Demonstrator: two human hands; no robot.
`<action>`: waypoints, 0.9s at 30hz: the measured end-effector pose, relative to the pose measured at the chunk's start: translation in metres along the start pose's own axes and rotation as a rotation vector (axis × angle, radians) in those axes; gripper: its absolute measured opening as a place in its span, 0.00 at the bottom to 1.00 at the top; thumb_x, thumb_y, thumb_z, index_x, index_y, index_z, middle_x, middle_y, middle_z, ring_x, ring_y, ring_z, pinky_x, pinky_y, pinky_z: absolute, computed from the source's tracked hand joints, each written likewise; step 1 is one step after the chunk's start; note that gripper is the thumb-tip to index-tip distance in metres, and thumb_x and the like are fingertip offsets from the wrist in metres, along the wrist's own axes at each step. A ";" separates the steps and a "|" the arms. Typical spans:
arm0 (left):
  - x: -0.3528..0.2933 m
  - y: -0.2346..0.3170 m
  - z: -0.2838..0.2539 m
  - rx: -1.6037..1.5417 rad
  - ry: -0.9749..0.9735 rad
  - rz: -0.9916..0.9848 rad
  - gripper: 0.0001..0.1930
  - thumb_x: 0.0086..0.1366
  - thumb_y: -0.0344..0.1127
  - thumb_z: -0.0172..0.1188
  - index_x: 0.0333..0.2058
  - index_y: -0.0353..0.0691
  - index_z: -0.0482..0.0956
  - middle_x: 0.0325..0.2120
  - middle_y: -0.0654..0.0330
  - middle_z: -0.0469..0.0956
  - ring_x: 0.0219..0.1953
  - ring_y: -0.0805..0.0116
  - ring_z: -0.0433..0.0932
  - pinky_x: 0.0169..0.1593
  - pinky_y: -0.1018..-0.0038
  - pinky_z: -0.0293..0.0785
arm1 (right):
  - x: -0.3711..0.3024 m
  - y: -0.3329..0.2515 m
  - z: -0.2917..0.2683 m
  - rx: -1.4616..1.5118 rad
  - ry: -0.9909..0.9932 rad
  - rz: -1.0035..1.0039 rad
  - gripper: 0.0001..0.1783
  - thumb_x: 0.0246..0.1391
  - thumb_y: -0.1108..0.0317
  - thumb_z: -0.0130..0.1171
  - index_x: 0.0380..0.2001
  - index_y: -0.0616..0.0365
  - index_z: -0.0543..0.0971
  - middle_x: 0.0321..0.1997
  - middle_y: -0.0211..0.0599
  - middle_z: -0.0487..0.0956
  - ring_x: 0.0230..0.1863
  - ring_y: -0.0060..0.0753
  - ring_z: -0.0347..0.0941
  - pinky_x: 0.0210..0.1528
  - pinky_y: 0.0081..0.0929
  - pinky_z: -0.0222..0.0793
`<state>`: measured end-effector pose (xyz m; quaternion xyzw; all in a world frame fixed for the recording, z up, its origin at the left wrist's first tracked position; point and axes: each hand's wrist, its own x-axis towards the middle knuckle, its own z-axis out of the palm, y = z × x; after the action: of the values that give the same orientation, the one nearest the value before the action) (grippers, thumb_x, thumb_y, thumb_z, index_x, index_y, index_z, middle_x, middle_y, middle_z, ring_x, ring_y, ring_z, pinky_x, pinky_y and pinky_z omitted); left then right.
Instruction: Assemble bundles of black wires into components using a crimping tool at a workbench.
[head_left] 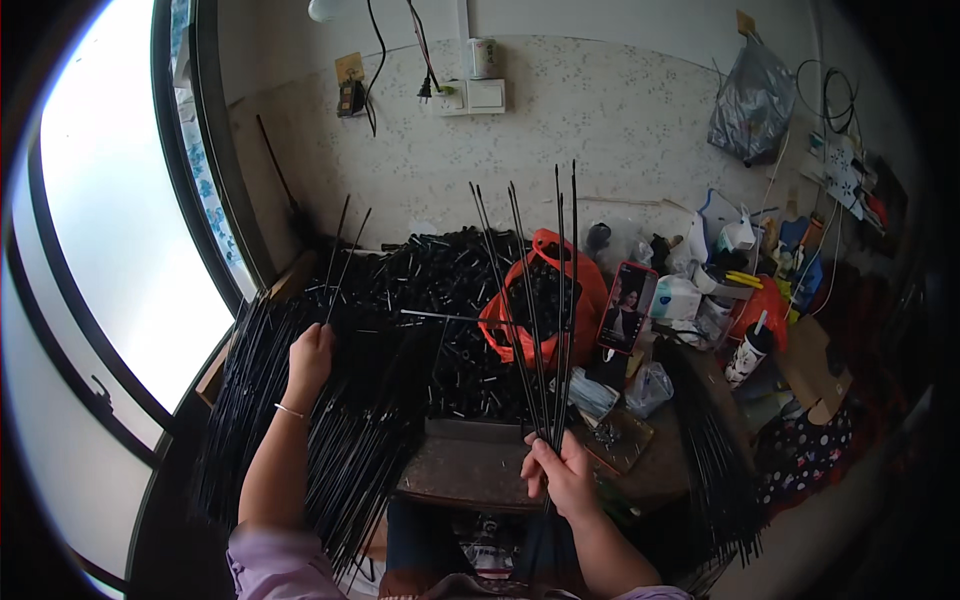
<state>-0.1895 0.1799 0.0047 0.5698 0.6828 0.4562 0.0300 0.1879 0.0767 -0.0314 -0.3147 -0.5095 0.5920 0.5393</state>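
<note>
My left hand (312, 352) is closed around the lower part of two thin black rods (350, 262), which stick up above the fist. Beneath and beside it lie thick bundles of similar black rods (350, 470). My right hand (562, 472), nearer the table's front edge, grips several long black rods (573, 230) near their lower ends; they fan out upward. Behind the rods, a heap of small black tube-like pieces (400, 268) covers the back of the table. A red plastic bag (592, 285) there holds more such pieces, partly hidden by the rods.
A phone (628, 307) with a lit screen leans right of the bag. Further right are a patterned cup (748, 352), clutter and another rod bundle (715, 455). The wooden table edge (465, 483) is before me. A bright window (110, 190) stands left.
</note>
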 end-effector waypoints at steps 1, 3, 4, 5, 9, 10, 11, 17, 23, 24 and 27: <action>-0.002 -0.034 -0.006 0.321 0.041 0.066 0.14 0.61 0.41 0.49 0.25 0.35 0.72 0.14 0.61 0.69 0.16 0.64 0.69 0.24 0.71 0.67 | 0.000 0.000 0.000 0.004 0.001 -0.007 0.09 0.59 0.66 0.44 0.37 0.62 0.68 0.18 0.34 0.72 0.11 0.19 0.63 0.15 0.13 0.58; -0.032 -0.078 -0.019 0.832 -0.027 -0.092 0.08 0.56 0.37 0.52 0.27 0.37 0.71 0.23 0.54 0.72 0.28 0.54 0.73 0.31 0.65 0.70 | -0.003 -0.001 0.003 -0.009 -0.008 0.009 0.09 0.58 0.66 0.44 0.35 0.62 0.69 0.18 0.34 0.72 0.11 0.18 0.63 0.15 0.13 0.58; -0.046 -0.076 -0.023 0.913 0.059 -0.082 0.08 0.55 0.36 0.53 0.29 0.37 0.71 0.28 0.54 0.72 0.32 0.55 0.72 0.33 0.64 0.70 | -0.004 -0.001 0.004 -0.009 -0.018 0.005 0.09 0.58 0.66 0.44 0.35 0.62 0.69 0.18 0.34 0.72 0.11 0.18 0.63 0.15 0.13 0.58; -0.056 -0.068 -0.023 0.986 0.143 -0.069 0.08 0.55 0.35 0.53 0.30 0.36 0.70 0.32 0.53 0.72 0.37 0.55 0.72 0.35 0.63 0.70 | -0.004 0.001 0.004 -0.025 -0.016 0.006 0.09 0.58 0.67 0.44 0.35 0.62 0.69 0.18 0.34 0.72 0.11 0.17 0.63 0.15 0.12 0.58; -0.093 0.063 0.011 0.011 -0.180 0.069 0.14 0.54 0.39 0.59 0.34 0.34 0.76 0.28 0.53 0.77 0.32 0.63 0.76 0.37 0.72 0.71 | 0.002 0.010 0.014 -0.145 0.012 -0.019 0.09 0.58 0.67 0.44 0.36 0.62 0.69 0.18 0.33 0.73 0.10 0.15 0.62 0.14 0.11 0.57; -0.104 0.099 0.023 -0.285 -0.481 -0.086 0.18 0.56 0.42 0.59 0.36 0.31 0.77 0.30 0.53 0.78 0.32 0.69 0.77 0.37 0.75 0.71 | 0.000 0.011 0.017 -0.155 0.027 0.002 0.10 0.59 0.66 0.44 0.35 0.62 0.70 0.18 0.32 0.73 0.10 0.14 0.61 0.13 0.10 0.56; -0.117 0.108 0.041 -0.635 -0.673 -0.087 0.22 0.56 0.45 0.59 0.40 0.29 0.74 0.34 0.54 0.77 0.36 0.72 0.75 0.38 0.76 0.71 | -0.004 0.010 0.027 -0.158 0.003 0.010 0.10 0.59 0.66 0.44 0.35 0.62 0.70 0.18 0.32 0.73 0.10 0.14 0.61 0.13 0.10 0.56; -0.141 0.175 0.077 -1.503 -0.654 -0.392 0.09 0.61 0.33 0.52 0.38 0.35 0.69 0.35 0.53 0.76 0.38 0.65 0.76 0.43 0.73 0.73 | -0.025 0.017 0.039 -0.363 0.024 -0.099 0.12 0.59 0.65 0.44 0.31 0.62 0.71 0.23 0.34 0.76 0.15 0.21 0.69 0.20 0.18 0.64; -0.138 0.166 0.060 -1.386 -0.422 -0.502 0.11 0.63 0.41 0.50 0.30 0.38 0.71 0.13 0.69 0.63 0.11 0.80 0.55 0.16 0.83 0.49 | -0.018 -0.029 0.009 -0.216 0.290 -0.092 0.17 0.61 0.61 0.38 0.34 0.64 0.71 0.13 0.30 0.70 0.09 0.14 0.59 0.12 0.10 0.51; -0.133 0.157 0.057 -1.383 -0.446 -0.520 0.11 0.63 0.41 0.49 0.30 0.38 0.71 0.12 0.69 0.62 0.11 0.81 0.53 0.15 0.83 0.48 | -0.016 -0.038 0.003 -0.185 0.323 -0.124 0.17 0.61 0.61 0.39 0.35 0.64 0.72 0.12 0.29 0.68 0.08 0.13 0.56 0.11 0.10 0.48; -0.126 0.152 0.048 -1.330 -0.486 -0.522 0.12 0.63 0.43 0.50 0.28 0.40 0.71 0.14 0.73 0.61 0.13 0.83 0.52 0.16 0.84 0.46 | -0.009 -0.055 -0.006 -0.148 0.340 -0.175 0.17 0.61 0.60 0.40 0.36 0.64 0.72 0.10 0.27 0.67 0.07 0.11 0.54 0.09 0.10 0.44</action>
<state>-0.0043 0.0962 0.0165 0.3359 0.3506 0.6117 0.6246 0.2126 0.0636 0.0169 -0.4034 -0.4787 0.4421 0.6423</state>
